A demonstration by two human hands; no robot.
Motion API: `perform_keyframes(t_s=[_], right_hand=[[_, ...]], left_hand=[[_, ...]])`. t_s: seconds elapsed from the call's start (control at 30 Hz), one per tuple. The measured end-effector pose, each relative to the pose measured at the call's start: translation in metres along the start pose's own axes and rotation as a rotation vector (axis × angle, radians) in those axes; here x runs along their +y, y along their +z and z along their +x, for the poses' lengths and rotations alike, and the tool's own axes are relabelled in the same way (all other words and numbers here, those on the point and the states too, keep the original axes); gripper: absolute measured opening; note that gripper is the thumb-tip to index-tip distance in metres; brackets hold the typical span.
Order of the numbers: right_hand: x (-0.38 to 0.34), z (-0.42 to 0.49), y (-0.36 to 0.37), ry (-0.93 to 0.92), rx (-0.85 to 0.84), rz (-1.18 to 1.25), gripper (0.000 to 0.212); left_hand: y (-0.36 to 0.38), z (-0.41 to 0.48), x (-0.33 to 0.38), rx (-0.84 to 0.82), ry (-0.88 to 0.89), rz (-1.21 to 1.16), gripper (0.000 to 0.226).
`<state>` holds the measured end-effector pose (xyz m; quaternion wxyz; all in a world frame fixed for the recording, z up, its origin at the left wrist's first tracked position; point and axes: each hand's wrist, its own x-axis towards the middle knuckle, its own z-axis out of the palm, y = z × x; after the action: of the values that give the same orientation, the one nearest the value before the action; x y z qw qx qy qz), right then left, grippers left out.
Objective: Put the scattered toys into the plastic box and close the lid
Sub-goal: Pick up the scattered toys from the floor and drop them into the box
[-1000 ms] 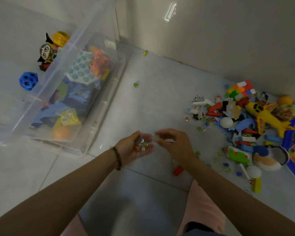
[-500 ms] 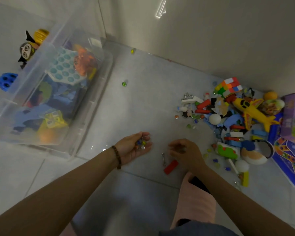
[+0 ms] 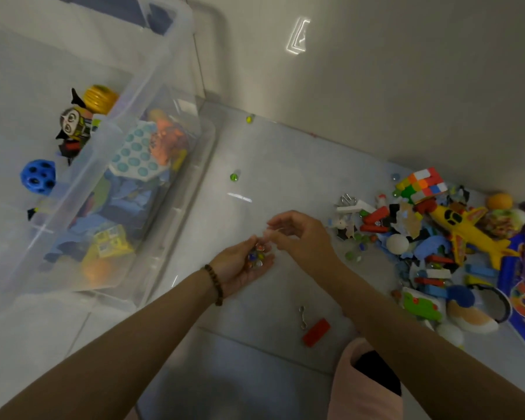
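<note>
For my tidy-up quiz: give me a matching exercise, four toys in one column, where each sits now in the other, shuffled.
1 small coloured glass marbles
2 red rectangular block
3 yellow plastic toy aeroplane
4 white sheet of teal bubbles

A inside the clear plastic box
B cupped in the left hand
C on bare floor beside a metal clip
D in the toy heap on the right

Pairs: 1-B, 2-C, 3-D, 4-A

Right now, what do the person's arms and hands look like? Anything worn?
The left forearm and right forearm are bare, with no sleeves or gloves. The left hand has a dark brown beaded bracelet round its wrist. The right hand wears nothing. No rings show on the fingers, though they are blurred.
</note>
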<state>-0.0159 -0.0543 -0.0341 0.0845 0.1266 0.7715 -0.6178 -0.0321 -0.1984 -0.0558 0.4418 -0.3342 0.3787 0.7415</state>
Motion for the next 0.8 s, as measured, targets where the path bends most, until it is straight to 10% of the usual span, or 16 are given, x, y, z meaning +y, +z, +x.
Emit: perform_keyframes(t_s=[0.4,0.63,0.8], right_hand=[[-0.009,0.147,0.047,0.169,0.152,0.005,0.026],[0.003,0.164,0.063,0.089,0.043,-0.299,0.018],[-0.016,0.160,0.048,0.084,-0.039,-0.053,0.014]], left_hand=[[-0.015,0.002,0.079,0.144,0.357,-0.116,0.020],[-0.019,0.017,0.094,0.161,0.353,-0.142,0.020],[-0.012,0.024,0.106,0.116,0.298,-0.278,0.037]])
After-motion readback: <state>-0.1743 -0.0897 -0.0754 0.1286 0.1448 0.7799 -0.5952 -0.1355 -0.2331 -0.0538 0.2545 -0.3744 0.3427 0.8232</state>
